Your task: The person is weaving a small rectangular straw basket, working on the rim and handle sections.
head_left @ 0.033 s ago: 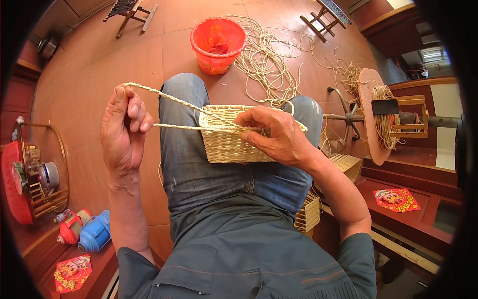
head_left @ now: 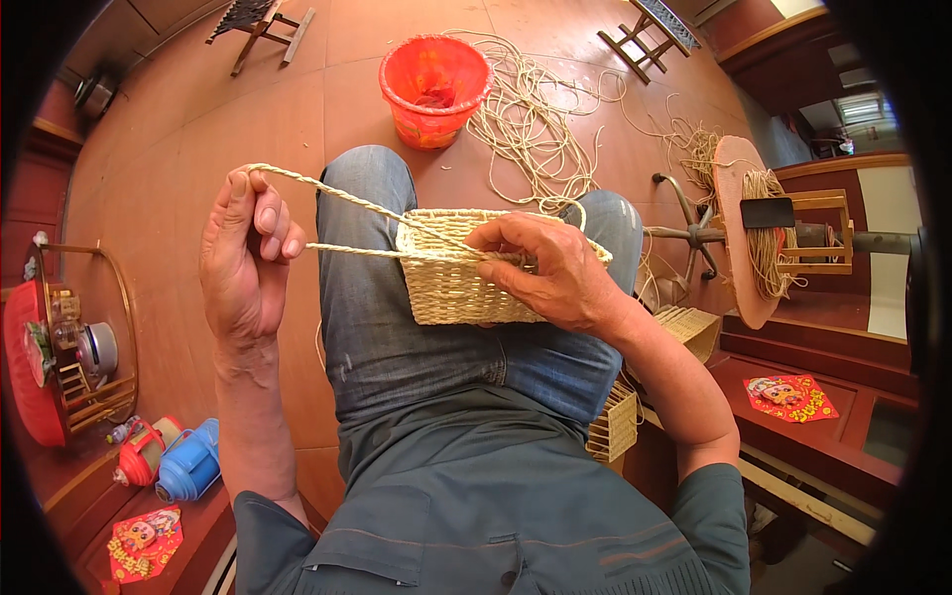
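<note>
A small rectangular basket [head_left: 466, 300] of woven straw rests across my thighs. My left hand [head_left: 243, 260] is raised to the left of it, thumb and forefinger pinching a twisted straw cord [head_left: 352, 201]. From those fingers the cord slants down to the basket's rim, where my right hand [head_left: 555, 273] is closed on it with thumb and fingers. A second straw strand [head_left: 355, 252] runs nearly level from beside my left fingers to the same spot at the rim. My right hand covers the right part of the basket's top.
A red bucket [head_left: 433, 124] stands on the floor past my knees, beside a loose heap of cord [head_left: 540, 139]. To the right is a swivel-chair base [head_left: 684, 235] near a cord-wound board [head_left: 749, 233]. Blue [head_left: 188, 464] and red flasks [head_left: 147, 451] stand at left.
</note>
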Motion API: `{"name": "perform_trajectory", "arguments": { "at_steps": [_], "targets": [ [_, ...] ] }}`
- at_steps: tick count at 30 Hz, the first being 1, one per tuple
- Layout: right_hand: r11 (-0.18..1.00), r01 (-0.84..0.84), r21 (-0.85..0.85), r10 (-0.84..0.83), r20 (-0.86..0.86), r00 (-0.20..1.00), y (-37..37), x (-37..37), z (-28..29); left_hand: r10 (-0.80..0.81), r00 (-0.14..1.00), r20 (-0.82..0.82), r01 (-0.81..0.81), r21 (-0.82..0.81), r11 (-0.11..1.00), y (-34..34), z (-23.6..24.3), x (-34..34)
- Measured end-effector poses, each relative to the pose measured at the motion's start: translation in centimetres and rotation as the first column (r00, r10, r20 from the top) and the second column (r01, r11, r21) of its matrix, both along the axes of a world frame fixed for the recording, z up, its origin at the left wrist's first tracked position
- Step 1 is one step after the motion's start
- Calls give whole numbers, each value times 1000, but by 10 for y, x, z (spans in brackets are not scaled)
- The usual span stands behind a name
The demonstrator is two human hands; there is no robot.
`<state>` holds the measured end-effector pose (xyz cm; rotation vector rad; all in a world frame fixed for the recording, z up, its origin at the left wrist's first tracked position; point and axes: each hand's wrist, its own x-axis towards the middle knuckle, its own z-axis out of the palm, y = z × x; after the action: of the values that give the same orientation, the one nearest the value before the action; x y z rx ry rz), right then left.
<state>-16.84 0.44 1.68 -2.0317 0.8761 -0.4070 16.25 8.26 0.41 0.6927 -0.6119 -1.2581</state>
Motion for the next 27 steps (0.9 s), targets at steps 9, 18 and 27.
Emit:
{"name": "perform_trajectory", "arguments": {
  "at_steps": [9, 18, 27],
  "targets": [
    [981, 56, -187, -46, 57, 997, 8, 1, -10, -117, 790, 602, 63, 110, 992, 24, -2, -12],
    [982, 65, -178, -61, 29, 998, 10, 2, -10, -264, 781, 566, 57, 357, 932, 37, -3, -82],
    [977, 58, -205, -57, 11, 998, 8, 1, -12, 135, 446, 885, 3, -152, 988, 27, -10, -107]
  ]
}}
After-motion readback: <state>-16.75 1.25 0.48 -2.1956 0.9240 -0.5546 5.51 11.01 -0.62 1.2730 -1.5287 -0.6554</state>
